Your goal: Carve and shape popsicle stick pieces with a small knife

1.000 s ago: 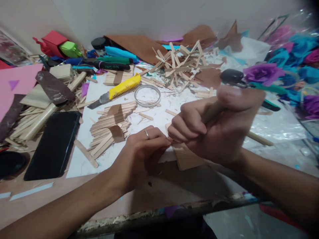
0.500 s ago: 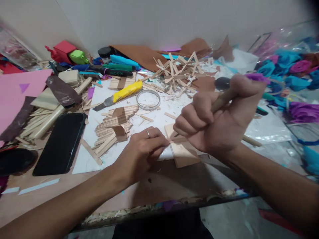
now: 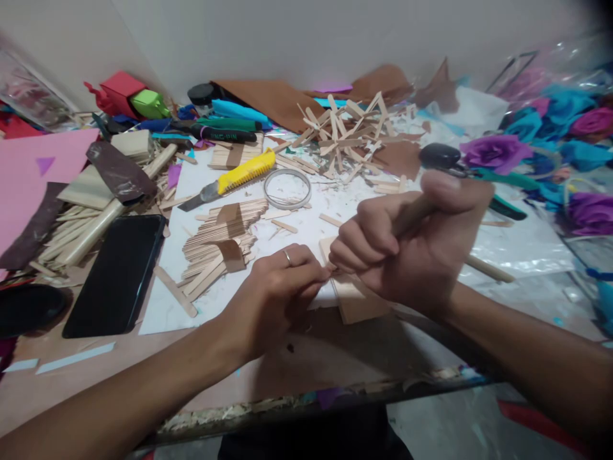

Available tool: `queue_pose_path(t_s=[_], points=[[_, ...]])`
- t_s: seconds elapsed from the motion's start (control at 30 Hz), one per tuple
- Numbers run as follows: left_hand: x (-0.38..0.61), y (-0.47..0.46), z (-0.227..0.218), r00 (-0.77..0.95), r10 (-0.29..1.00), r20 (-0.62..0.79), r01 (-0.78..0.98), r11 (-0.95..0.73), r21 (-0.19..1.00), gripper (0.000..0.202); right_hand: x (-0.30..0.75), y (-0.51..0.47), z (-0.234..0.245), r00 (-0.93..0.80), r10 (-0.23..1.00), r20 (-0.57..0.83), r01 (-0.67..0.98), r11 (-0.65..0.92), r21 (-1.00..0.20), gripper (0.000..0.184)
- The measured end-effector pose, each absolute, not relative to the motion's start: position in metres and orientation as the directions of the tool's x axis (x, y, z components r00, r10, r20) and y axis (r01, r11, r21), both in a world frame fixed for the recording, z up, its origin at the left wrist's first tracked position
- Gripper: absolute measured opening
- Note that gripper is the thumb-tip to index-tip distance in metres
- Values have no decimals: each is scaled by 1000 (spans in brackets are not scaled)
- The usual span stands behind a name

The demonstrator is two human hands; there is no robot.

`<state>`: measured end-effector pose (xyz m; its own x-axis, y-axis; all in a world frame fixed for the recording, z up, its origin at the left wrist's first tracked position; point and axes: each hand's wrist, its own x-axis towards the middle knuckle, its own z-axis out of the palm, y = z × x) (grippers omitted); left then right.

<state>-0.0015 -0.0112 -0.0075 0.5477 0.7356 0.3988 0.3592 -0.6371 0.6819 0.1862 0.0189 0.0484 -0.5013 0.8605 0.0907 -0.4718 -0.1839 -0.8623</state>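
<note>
Handle (image 3: 410, 216) | gripped in right hand (image 3: 416, 246) | left hand (image 3: 282, 284) curled beside wooden board (image 3: 360, 303)

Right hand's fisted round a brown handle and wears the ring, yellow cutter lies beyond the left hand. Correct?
No: the ring is on the left hand, as the head view shows. The right hand is fisted round the brown handle; the yellow cutter lies beyond.

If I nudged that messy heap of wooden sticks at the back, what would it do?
The heap of wooden sticks would probably shift or partly collapse, since its pieces crisscross with gaps between, though I can't tell whether any are glued. Each stick looks thin, so likely light. They should feel fairly stiff, as the jutting ends stay straight.
</note>
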Motion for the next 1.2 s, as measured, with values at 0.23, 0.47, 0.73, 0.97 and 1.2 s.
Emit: queue_pose_path(t_s=[0.23, 0.47, 0.73, 0.97, 1.2], points=[[0, -10, -6, 547, 728, 412, 356, -648, 673, 17, 189, 22, 47, -529, 842, 103, -460, -183, -869, 63], [1, -11, -5, 544, 747, 382, 334, -611, 718, 17, 183, 16, 42, -516, 846, 137, -480, -153, -864, 63], [0, -9, -8, 547, 727, 415, 384, -658, 647, 16, 187, 18, 53, -432, 887, 164, -506, -87, -858, 67], [0, -14, -7, 553, 727, 408, 405, -662, 631, 20, 180, 24, 62, -301, 951, 70, -519, -102, -848, 74], [3, -19, -5, 568, 753, 332, 421, -613, 668, 21, 170, 28, 45, -301, 954, 11, -439, -128, -889, 75]])
